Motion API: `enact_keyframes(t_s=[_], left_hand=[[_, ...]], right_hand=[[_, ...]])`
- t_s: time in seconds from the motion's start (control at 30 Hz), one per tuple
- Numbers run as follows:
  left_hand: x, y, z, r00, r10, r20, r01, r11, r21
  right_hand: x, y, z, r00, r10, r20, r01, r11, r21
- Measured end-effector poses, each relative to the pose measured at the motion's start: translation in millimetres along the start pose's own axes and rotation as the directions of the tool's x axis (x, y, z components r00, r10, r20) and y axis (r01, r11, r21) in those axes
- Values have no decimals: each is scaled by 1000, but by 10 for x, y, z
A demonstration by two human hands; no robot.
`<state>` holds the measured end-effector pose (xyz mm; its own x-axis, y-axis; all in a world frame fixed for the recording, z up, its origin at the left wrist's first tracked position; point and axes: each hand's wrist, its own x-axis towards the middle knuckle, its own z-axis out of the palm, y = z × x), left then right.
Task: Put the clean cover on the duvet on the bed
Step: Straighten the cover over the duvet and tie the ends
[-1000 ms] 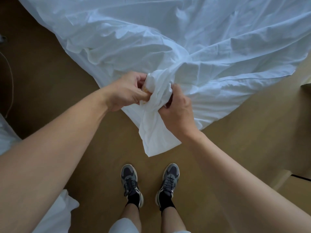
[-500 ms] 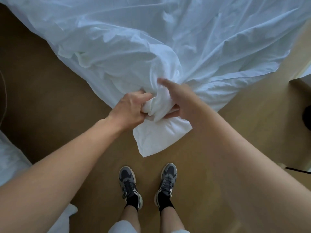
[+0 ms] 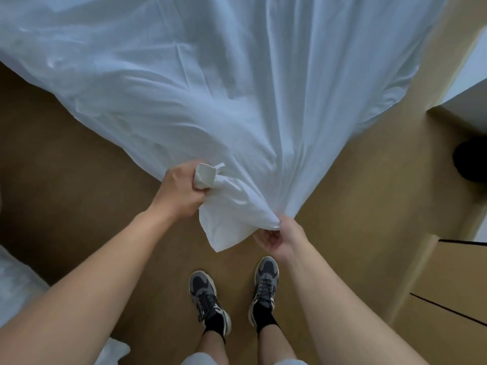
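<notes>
Two hands have just parted: the left hand (image 3: 181,192) clenches a corner of the crumpled white fabric duvet cover (image 3: 237,88), the right hand (image 3: 283,239) with fingers pinching its hem taut, probably squaring that corner.

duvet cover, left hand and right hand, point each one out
duvet cover (image 3: 237,88): head view, on its spread white middle
left hand (image 3: 181,192): head view, on the back of the hand
right hand (image 3: 283,238): head view, on the middle of the hand

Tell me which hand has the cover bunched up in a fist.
The left hand: its fist closes round a bunched wad of the white cover. The right hand, lower in view, only pinches a fold of it.
</notes>
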<state>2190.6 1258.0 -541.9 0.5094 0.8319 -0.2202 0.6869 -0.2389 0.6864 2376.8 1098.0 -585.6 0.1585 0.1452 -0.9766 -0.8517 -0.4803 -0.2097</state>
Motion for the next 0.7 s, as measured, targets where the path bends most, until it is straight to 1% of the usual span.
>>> enact_keyframes(t_s=[0.03, 0.13, 0.17, 0.2, 0.27, 0.33, 0.37, 0.43, 0.5, 0.57, 0.6, 0.7], left_hand=[[-3, 17, -34, 1000, -4, 25, 5, 999, -39], [22, 120, -152, 996, -15, 93, 25, 993, -113], [36, 145, -189, 994, -17, 107, 30, 992, -124], [47, 159, -228, 993, -14, 116, 30, 991, -133], [67, 177, -327, 992, 21, 124, -3, 989, -145], [69, 219, -449, 993, 58, 104, -40, 985, -166], [71, 252, -515, 995, 63, 83, -46, 982, -185], [65, 347, -673, 998, 45, 37, -35, 972, -231], [64, 487, -869, 999, 40, 7, -36, 960, -276], [69, 669, -1095, 999, 35, -30, -43, 948, -315], [88, 772, -1219, 998, 22, -62, -42, 942, -334], [144, 1075, -1615, 987, -10, -160, -54, 921, -385]], right_hand=[[50, -31, 30, 1000, 4, -10, -5, 999, -41], [198, -96, 66, 985, -60, -163, 35, 988, -150], [232, -100, 63, 983, -53, -175, 25, 987, -161], [268, -103, 56, 991, -22, -134, 3, 990, -140], [295, -84, 50, 996, 61, 62, -58, 997, -45], [255, -84, 92, 957, 83, 279, -113, 989, 93], [216, -93, 132, 938, 73, 340, -133, 978, 159], [80, -141, 243, 932, 42, 359, -117, 975, 190], [-146, -273, 400, 937, -9, 350, -41, 990, 134], [-447, -445, 592, 942, -65, 329, 22, 991, 135], [-600, -537, 699, 944, -86, 320, 31, 984, 173], [-1059, -801, 1042, 944, -148, 294, 35, 933, 359]])
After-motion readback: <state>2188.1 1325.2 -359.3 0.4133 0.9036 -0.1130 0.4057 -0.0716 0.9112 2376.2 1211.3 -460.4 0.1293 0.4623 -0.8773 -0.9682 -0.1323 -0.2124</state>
